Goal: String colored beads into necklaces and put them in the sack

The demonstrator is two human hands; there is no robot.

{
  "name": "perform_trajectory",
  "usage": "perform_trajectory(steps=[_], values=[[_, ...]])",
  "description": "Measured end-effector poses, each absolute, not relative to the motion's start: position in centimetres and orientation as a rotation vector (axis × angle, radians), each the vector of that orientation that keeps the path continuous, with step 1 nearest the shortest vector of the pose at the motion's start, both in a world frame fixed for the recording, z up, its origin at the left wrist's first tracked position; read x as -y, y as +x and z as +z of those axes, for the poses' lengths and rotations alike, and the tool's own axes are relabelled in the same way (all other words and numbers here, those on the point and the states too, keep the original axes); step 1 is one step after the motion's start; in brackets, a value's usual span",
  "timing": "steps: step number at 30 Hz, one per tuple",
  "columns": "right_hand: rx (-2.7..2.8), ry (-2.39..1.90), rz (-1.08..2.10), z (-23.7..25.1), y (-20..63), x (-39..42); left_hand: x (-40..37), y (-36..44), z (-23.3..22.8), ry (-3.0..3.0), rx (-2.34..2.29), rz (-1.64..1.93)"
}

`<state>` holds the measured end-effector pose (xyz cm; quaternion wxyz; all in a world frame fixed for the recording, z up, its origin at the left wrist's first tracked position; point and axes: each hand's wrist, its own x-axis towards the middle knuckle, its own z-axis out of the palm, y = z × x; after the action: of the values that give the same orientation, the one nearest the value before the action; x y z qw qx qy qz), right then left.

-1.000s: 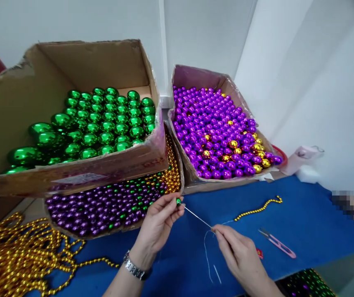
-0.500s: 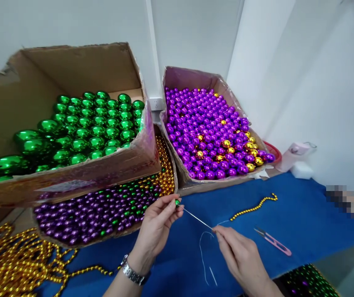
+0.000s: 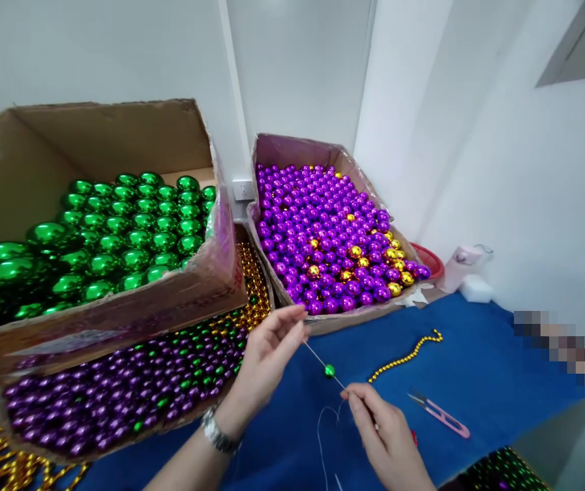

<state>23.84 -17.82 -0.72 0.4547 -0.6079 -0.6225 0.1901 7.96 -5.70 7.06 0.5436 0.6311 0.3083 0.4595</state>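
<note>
So, you look to be at the threading step: one green bead (image 3: 328,370) sits partway along the thin needle (image 3: 315,353), between your two hands and apart from both. Your right hand (image 3: 385,428) pinches the near end of the needle between thumb and fingers. Your left hand (image 3: 268,351) has its thumb and fingertips at the far end, but whether they grip the tip or rest loosely beside it, I can't tell. The next move seems to call for keeping that right pinch steady and the needle straight, so the bead can run toward the white thread (image 3: 319,436), which loops over the blue surface (image 3: 481,354); that loop could snag. A gold strand (image 3: 408,357) lies farther right, with pink snips (image 3: 446,418) nearer you. On the far left stands a carton (image 3: 133,310) of big green balls (image 3: 108,264); right of it, a box (image 3: 297,147) of purple and gold beads (image 3: 328,235). As for writing, the carton's front carries a pale label (image 3: 62,341) and reddish print near its right corner, neither of them legible
</note>
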Motion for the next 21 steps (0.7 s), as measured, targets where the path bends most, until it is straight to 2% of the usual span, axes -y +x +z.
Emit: perform_trajectory(steps=[2, 4, 6, 14, 21], values=[[1.504, -1.495, 0.439, -0.9, 24.2, 17.8, 2.5, 9.9, 8.4, 1.889, -0.768, 1.107], [1.48, -1.483, 0.414, -1.0, 24.6, 17.8, -1.0, 12.1, 9.0, 2.421, -0.863, 0.907], [1.469, -1.474, 0.408, -1.2, 24.8, 17.8, -4.2, 14.3, 9.0, 2.525, -0.901, 0.797], [1.426, -1.469, 0.4, -1.8, 25.6, 17.6, -9.2, 18.3, 8.0, 2.562, -0.945, 0.653], [1.405, -1.505, 0.508, -1.6, 25.9, 18.3, -3.8, 13.9, 10.1, 2.223, -0.812, 0.839]])
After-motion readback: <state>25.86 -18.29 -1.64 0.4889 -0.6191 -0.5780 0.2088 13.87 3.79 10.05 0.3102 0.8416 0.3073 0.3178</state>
